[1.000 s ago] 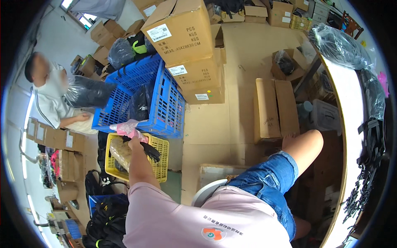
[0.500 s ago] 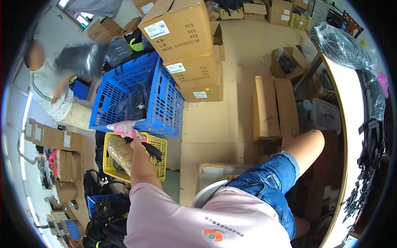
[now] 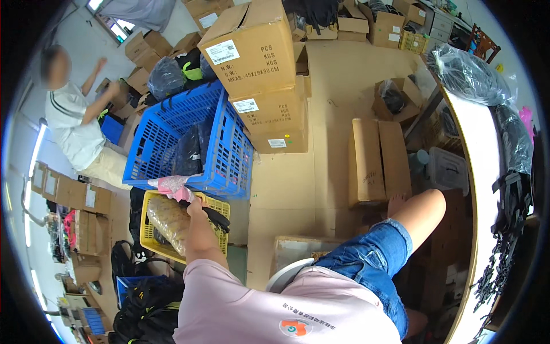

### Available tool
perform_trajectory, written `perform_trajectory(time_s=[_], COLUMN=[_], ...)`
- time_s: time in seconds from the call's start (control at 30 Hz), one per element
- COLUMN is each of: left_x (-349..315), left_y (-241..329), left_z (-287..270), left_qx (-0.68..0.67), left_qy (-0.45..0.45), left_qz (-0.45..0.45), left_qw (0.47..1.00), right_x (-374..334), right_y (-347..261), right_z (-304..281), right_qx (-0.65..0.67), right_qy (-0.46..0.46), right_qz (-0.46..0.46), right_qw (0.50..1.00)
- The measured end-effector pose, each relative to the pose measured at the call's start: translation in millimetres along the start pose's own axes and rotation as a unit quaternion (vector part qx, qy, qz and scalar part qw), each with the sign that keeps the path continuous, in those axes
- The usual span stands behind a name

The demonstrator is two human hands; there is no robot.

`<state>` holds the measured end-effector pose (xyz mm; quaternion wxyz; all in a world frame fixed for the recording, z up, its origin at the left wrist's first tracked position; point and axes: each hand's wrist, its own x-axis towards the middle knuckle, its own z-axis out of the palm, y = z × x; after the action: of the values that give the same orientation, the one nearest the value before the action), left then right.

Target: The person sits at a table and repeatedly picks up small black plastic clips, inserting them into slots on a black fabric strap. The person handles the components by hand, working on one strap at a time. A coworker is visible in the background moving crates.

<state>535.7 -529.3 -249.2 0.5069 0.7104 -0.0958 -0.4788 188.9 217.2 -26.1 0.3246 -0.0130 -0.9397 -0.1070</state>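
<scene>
My left hand (image 3: 196, 206) reaches over a yellow basket (image 3: 228, 235), its fingers closed around a black strap-like thing (image 3: 216, 218) that shows on both sides of the hand. What exactly this black thing is, I cannot make out. Just beyond my fingers a pink and white cloth (image 3: 172, 186) hangs at the near rim of a large blue crate (image 3: 229, 155). A clear plastic bag (image 3: 166, 221) with yellowish contents lies in the basket, beside my wrist. Inside the blue crate are dark plastic-wrapped packages (image 3: 189, 150). My right hand is out of sight.
Stacked cartons (image 3: 252, 57) rise beyond the blue crate. An open-flapped carton (image 3: 366, 163) stands by my bare foot. At right runs a white tabletop (image 3: 475, 132) with bagged goods and black straps. A co-worker (image 3: 74, 114) stands at far left; black bags (image 3: 149, 304) lie at lower left.
My left hand has shifted slightly right, off the pink cloth, and now has the black thing in it. The co-worker's hands have risen, and the dark package they held is gone from them.
</scene>
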Motion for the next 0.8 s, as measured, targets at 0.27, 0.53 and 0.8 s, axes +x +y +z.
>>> perform_trajectory(time_s=[0.27, 0.53, 0.8], left_x=[-37.3, -33.8, -17.4], left_y=[24.4, 27.9, 30.3], left_z=[-2.7, 5.7, -0.6], left_qx=[-0.039, -0.022, -0.068], left_qy=[0.033, 0.024, -0.019], left_qz=[0.045, 0.051, 0.022], left_qw=[0.998, 0.998, 0.997], right_x=[4.3, 3.7, 5.2], right_y=[2.9, 1.0, 4.1], right_z=[5.6, 9.1, 6.6], right_qx=[0.014, 0.023, 0.022], right_qy=[-0.013, -0.02, -0.023], right_qz=[-0.001, 0.007, 0.005], right_qw=[1.0, 1.0, 0.999])
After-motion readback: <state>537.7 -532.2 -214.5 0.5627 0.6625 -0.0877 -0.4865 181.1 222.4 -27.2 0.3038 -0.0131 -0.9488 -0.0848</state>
